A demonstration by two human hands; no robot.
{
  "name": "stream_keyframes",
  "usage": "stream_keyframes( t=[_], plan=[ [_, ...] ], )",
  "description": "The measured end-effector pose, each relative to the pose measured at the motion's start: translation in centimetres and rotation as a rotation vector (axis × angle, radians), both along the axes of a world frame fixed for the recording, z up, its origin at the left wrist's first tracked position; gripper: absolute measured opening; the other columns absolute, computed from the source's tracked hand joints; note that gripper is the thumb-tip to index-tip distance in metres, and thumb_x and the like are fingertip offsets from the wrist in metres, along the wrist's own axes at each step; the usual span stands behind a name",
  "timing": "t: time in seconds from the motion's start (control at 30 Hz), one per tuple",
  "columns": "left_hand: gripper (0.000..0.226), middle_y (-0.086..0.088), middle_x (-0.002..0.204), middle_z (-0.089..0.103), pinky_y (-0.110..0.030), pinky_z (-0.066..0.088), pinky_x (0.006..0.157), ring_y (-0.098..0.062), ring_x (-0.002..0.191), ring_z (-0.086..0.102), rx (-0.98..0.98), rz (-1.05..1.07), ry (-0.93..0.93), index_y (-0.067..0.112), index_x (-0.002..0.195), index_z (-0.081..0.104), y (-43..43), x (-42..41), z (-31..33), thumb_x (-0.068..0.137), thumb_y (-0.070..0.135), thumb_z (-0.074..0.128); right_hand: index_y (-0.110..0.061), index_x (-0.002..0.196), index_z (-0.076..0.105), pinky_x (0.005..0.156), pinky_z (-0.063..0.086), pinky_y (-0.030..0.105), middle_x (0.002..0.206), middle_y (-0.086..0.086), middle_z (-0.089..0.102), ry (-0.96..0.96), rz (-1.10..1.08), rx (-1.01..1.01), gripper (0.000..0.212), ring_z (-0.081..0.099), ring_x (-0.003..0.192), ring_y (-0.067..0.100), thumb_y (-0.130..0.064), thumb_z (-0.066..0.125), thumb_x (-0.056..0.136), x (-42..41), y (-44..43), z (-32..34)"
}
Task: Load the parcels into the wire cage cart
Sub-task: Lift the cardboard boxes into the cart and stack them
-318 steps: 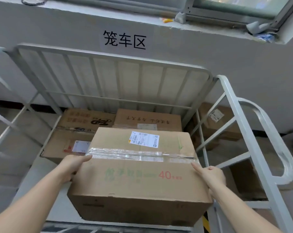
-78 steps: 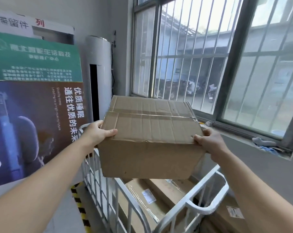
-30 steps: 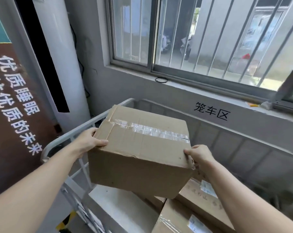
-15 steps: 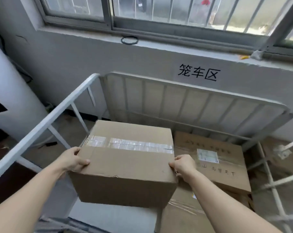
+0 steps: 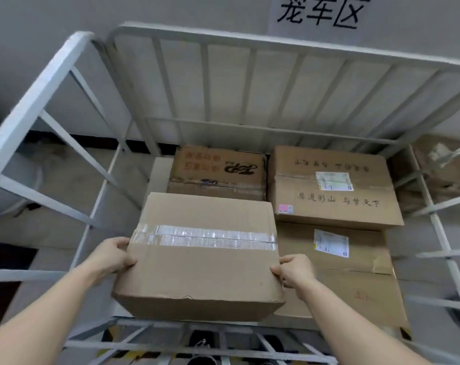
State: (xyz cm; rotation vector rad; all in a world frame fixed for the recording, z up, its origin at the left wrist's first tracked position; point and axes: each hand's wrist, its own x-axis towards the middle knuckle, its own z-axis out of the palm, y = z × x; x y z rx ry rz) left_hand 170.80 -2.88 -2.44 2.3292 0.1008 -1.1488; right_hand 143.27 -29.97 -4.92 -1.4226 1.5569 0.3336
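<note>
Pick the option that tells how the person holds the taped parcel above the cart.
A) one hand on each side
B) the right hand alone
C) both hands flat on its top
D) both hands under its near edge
A: the left hand grips the left side of the taped parcel and the right hand grips its right side, inside the cage cart.

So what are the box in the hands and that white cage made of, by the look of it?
The box looks like plain brown corrugated cardboard, matte, with a slightly crumpled lower edge. Its seam is sealed with glossy clear tape, likely plastic. The cage cart looks like white-painted metal tubing and bars with a smooth finish; the paint hides which metal.
</note>
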Motion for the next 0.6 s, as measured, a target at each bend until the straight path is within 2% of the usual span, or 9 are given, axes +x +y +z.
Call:
stream_keyframes(
  t=[0.1,0.2,0.3,0.37,0.5,0.6],
  plan=[
    [0.039,-0.010,0.091,0.065,-0.029,0.050,0.062,-0.021,0.074,0.057,0.025,-0.007,0.061,0.010,0.111,0.060,0.1,-0.3,-3.0,0.081,-0.014,0.062,-0.019,0.078,0.077,0.080,0.059,0.041,0.078,-0.004,0.074,0.052,0.005,-0.004,0.011,0.071,0.080,0.020,-0.013,0.076,0.069,-0.7,0.5,-2.0],
    [0.038,-0.007,0.096,0.065,-0.042,0.053,0.084,-0.028,0.092,0.060,0.062,-0.010,0.128,0.008,0.113,0.062,0.0,-0.6,-6.0,0.080,-0.010,0.066,-0.019,0.083,0.077,0.079,0.060,0.037,0.078,-0.002,0.075,0.124,0.033,0.003,0.014,0.071,0.076,0.017,-0.012,0.075,0.071,-1.5,0.6,-4.1],
    [0.031,-0.005,0.103,0.063,-0.031,0.043,0.075,-0.025,0.097,0.054,0.070,-0.017,0.136,0.012,0.110,0.064,-0.9,-1.2,-8.4,0.082,-0.002,0.067,-0.026,0.070,0.072,0.077,0.060,0.035,0.074,-0.002,0.075,0.213,0.068,0.003,0.015,0.069,0.069,0.017,-0.012,0.073,0.074,-1.8,0.7,-6.2],
    [0.032,-0.005,0.111,0.060,-0.034,0.042,0.082,-0.024,0.104,0.052,0.074,-0.006,0.160,0.016,0.114,0.061,-1.5,-1.4,-9.9,0.086,0.000,0.064,-0.025,0.064,0.072,0.075,0.059,0.033,0.071,-0.004,0.074,0.253,0.099,-0.017,0.016,0.070,0.069,0.018,-0.015,0.068,0.076,-1.8,0.9,-7.7],
    [0.047,-0.011,0.129,0.055,-0.039,0.047,0.088,-0.026,0.111,0.049,0.103,0.020,0.244,0.012,0.135,0.050,-1.7,-1.7,-13.0,0.091,0.000,0.058,-0.016,0.087,0.077,0.079,0.058,0.032,0.088,-0.001,0.076,0.262,0.140,-0.012,0.018,0.070,0.082,0.022,-0.022,0.061,0.083,-1.6,0.7,-10.9],
    [0.048,-0.011,0.122,0.054,-0.041,0.047,0.089,-0.027,0.111,0.049,0.113,0.017,0.303,0.008,0.139,0.047,-1.8,-2.3,-15.4,0.093,-0.002,0.055,-0.013,0.091,0.077,0.080,0.058,0.034,0.094,0.003,0.074,0.285,0.154,0.043,0.020,0.069,0.086,0.024,-0.023,0.061,0.083,-1.7,0.7,-13.1]
  ],
)
